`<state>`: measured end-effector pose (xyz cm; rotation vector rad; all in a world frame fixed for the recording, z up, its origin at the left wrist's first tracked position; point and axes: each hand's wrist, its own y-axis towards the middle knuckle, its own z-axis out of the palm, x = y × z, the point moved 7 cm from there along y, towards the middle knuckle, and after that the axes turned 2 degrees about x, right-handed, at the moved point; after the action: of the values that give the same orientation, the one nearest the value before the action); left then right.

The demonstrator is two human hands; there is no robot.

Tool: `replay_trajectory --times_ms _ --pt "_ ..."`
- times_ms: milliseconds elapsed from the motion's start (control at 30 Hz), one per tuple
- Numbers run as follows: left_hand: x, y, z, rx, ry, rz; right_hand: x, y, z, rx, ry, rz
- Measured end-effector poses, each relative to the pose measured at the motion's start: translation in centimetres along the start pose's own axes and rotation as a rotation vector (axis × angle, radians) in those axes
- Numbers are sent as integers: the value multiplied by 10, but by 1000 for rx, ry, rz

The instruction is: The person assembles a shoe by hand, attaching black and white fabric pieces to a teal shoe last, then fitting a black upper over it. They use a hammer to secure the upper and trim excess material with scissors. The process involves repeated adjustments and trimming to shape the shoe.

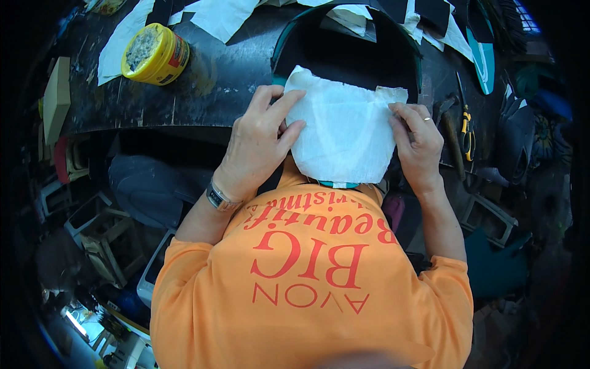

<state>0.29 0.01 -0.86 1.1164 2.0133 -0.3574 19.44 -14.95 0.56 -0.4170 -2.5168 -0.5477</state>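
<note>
A white piece of cloth (344,126), wrinkled and rough-edged, is spread in front of my chest at the table's near edge. My left hand (261,138) grips its left side, with index finger and thumb on the cloth. At the upper right corner my right hand (418,138), a ring on one finger, pinches the cloth's edge. Behind and partly beneath the cloth is a dark curved piece with a teal rim (420,64). A bit of teal material (335,184) shows below the cloth's lower edge; the rest of it is hidden.
On the dark table (215,98) stands a yellow tub (157,55) at the left. Yellow-handled scissors (467,132) lie at the right beside a hammer-like tool (450,126). White cloth scraps (224,17) and a teal-edged piece (481,55) lie farther back. Stools (110,240) stand at lower left.
</note>
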Motion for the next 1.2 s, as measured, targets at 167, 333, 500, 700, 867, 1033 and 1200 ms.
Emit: replay_trajectory --times_ms 167,333,500,700,867,1033,1200 --pt "0 1 1 -2 1 -5 -2 0 0 -8 47 6" --pt "0 2 3 50 112 -10 -1 1 0 -2 32 22" --pt "-4 1 3 58 187 21 -1 3 -1 -16 39 1" --pt "-7 1 2 67 234 48 -1 4 -2 -27 41 -33" --pt "-17 5 -1 67 376 83 -6 3 -1 -25 44 6" --pt "-40 11 -12 -60 620 279 -6 2 0 -21 13 -5" --pt "-54 19 9 134 661 422 -6 3 1 -26 9 -8"
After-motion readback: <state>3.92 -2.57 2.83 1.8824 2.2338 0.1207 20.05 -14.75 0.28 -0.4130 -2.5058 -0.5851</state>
